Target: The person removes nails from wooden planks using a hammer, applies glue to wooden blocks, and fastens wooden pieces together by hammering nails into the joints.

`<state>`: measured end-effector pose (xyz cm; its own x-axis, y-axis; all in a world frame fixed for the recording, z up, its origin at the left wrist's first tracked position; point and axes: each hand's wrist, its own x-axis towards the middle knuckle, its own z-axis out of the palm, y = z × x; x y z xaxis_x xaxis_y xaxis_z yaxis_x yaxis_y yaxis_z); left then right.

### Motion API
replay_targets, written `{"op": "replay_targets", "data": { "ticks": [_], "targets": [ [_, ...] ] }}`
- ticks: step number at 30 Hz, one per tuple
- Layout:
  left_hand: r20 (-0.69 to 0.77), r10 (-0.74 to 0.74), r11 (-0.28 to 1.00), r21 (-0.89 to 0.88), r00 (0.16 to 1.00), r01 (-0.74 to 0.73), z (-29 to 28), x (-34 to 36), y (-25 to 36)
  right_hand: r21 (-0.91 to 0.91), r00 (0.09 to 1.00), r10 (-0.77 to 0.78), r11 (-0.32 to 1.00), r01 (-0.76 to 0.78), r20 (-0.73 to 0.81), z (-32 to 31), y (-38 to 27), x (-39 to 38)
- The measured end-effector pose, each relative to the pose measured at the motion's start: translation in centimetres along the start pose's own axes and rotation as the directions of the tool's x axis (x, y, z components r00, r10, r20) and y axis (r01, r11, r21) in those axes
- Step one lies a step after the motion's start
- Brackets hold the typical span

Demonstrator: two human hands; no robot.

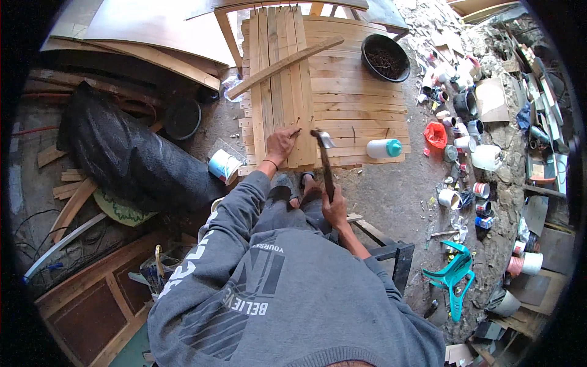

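My left hand (280, 145) rests on the narrow upright row of wooden planks (275, 73), its fingers pinching a small nail (298, 131). My right hand (335, 210) grips the handle of a hammer (324, 164), whose head is just right of the nail. More nails stick up from the planks. A loose wooden batten (293, 61) lies diagonally across them, over a wider panel of horizontal slats (361, 98). On that panel are a black bowl of nails (385, 58) and a white bottle with a teal cap (383, 148).
A black-covered bundle (128, 159) and a white bucket (223, 165) are at the left, with boards and a wooden door (85, 293). Paint cans, a red bag (435, 134) and a broken teal chair (452, 281) litter the right. A dark metal frame (400, 263) stands beside me.
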<state>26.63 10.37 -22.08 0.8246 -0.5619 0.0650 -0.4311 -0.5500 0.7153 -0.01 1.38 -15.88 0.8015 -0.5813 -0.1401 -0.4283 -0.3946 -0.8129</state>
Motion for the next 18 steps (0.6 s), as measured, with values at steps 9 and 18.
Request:
{"op": "replay_targets", "data": {
  "ticks": [9,18],
  "targets": [
    [0.088,0.07,0.99,-0.128,0.994,-0.059,-2.3,-8.3,0.4,-0.273,0.977,-0.013,0.961,-0.047,-0.212,-1.4,3.0,4.8],
    [0.15,-0.001,1.0,-0.012,0.989,0.003,-1.9,-9.8,3.1,-0.33,0.983,0.035,0.944,0.026,0.178,-3.6,8.8,7.3]
  ]
}}
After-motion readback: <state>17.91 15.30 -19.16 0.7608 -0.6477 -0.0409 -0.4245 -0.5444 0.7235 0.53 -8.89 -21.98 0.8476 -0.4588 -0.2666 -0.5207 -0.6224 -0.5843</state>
